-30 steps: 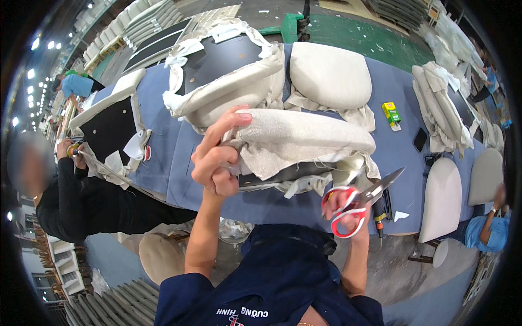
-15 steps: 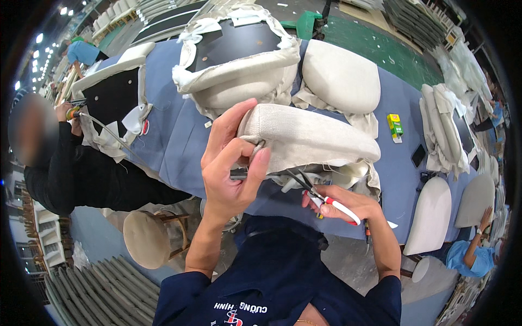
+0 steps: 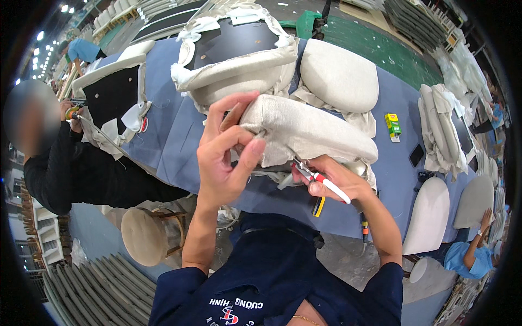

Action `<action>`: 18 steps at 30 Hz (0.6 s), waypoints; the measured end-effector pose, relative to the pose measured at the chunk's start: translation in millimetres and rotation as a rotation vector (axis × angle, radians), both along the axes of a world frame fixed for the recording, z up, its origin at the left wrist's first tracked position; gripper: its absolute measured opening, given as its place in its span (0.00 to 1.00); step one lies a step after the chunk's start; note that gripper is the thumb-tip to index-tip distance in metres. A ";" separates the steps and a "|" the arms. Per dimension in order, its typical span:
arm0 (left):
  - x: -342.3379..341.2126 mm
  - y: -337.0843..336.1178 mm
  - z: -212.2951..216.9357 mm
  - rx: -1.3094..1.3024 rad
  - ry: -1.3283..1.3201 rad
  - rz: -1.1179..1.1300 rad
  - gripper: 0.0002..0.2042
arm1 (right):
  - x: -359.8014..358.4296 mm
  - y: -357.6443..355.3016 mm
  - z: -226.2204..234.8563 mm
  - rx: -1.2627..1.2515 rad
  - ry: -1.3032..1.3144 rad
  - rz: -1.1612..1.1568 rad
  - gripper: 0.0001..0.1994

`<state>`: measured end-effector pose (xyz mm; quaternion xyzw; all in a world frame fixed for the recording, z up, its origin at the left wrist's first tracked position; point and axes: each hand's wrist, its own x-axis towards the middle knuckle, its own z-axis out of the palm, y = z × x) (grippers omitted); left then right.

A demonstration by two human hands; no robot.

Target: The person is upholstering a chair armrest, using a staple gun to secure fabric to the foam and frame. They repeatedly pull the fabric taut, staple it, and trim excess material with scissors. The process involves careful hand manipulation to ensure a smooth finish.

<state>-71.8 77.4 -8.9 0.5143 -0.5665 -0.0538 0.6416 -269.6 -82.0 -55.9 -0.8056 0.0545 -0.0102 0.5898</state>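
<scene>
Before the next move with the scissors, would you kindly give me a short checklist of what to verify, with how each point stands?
1. Cushion steadied: ok; the left hand grips the left end of the cushion.
2. Scissors in hand: ok; the right hand holds the red-and-white scissors.
3. Left thumb clear of the visible blades: ok; a gap shows between them.
4. Blade tips plainly in view: cannot tell; too small to make out against the fabric.
5. Fabric lying smooth: not ok; a loose flap hangs from the cushion's near side.
6. Phone out of the way: ok; it lies apart, to the right.
</scene>
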 end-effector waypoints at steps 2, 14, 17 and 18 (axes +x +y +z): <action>6.8 -8.8 -2.2 -0.027 -0.022 0.004 0.09 | -4.3 -2.1 -16.1 0.025 -0.048 -0.049 0.36; -9.7 -26.0 -0.2 -0.008 -0.029 -0.063 0.12 | -20.9 -9.2 19.7 0.016 -0.041 -0.108 0.36; -12.0 -27.5 -1.6 0.003 0.023 -0.089 0.12 | -25.5 -3.5 13.3 0.037 -0.044 -0.175 0.33; -11.7 -29.1 -1.9 0.000 0.011 -0.097 0.12 | -26.4 -2.1 10.7 0.041 -0.033 -0.183 0.32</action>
